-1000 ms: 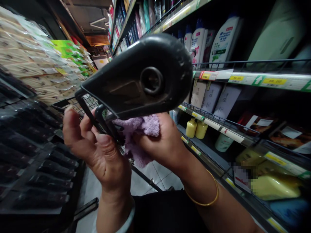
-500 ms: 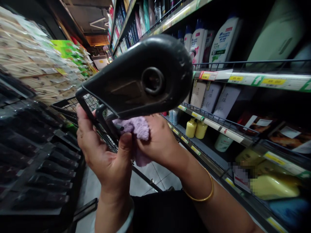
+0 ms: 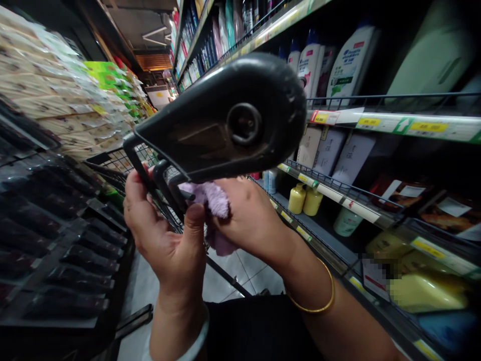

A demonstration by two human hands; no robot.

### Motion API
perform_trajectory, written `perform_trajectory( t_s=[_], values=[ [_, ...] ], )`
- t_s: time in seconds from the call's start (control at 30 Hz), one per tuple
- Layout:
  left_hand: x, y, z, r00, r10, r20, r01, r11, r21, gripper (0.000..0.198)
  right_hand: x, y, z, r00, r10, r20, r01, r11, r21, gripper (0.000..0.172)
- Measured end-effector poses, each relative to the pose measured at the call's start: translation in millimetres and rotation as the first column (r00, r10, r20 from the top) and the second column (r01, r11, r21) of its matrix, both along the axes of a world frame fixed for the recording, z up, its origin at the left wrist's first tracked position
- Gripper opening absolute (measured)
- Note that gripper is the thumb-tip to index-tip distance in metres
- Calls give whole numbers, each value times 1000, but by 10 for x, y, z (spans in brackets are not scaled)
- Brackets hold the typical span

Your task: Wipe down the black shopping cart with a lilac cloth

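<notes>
A black wire shopping basket [image 3: 120, 161] is held up close in front of me, its black plastic handle hub [image 3: 233, 125] filling the middle of the view. My left hand [image 3: 165, 240] is closed round the basket's black frame bars just below the hub. My right hand [image 3: 255, 220] is closed on a lilac fluffy cloth [image 3: 214, 198], pressing it against the bars under the hub. A gold bangle sits on my right wrist, a pale one on my left.
Shelves on the right [image 3: 376, 120] carry shampoo bottles, boxes, yellow bottles [image 3: 304, 199] and price tags. On the left are dark packaged goods [image 3: 56, 235] and stacked pale packs [image 3: 48, 100]. A tiled aisle floor [image 3: 240, 271] runs between them.
My left hand slid right along the frame and tightened round the bars. The cloth in my right hand bunched closer under the hub. The basket shifted slightly right.
</notes>
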State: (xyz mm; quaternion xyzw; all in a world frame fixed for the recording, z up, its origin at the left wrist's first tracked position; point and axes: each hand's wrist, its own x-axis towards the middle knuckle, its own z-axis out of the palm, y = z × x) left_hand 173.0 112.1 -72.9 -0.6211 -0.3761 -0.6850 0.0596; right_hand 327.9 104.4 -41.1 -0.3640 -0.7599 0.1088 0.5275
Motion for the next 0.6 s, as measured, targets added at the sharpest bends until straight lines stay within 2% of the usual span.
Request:
perform_trajectory(
  t_s=[0.07,0.17,0.23,0.4,0.47,0.6],
  values=[
    [2,12,-8,1000,16,-8,-16,1000,1,82,-11,4,6,998,-38,55,39,999,-13,34],
    [-4,24,-15,999,15,-34,-13,999,37,84,-28,-19,14,998,-47,-53,51,996,80,37],
    [-4,22,-14,1000,-4,-27,4,999,32,85,-36,-20,13,997,-47,-68,54,994,91,38],
    [8,19,-9,999,-28,31,28,1000,3,87,-48,10,35,974,-58,218,99,979,-179,31],
    [3,35,-15,999,-25,36,24,1000,18,89,-50,-17,72,980,-56,192,94,977,-192,29],
    [-3,70,-17,998,-44,33,42,997,60,86,-40,-111,143,994,-74,82,82,992,-99,31]
  ],
)
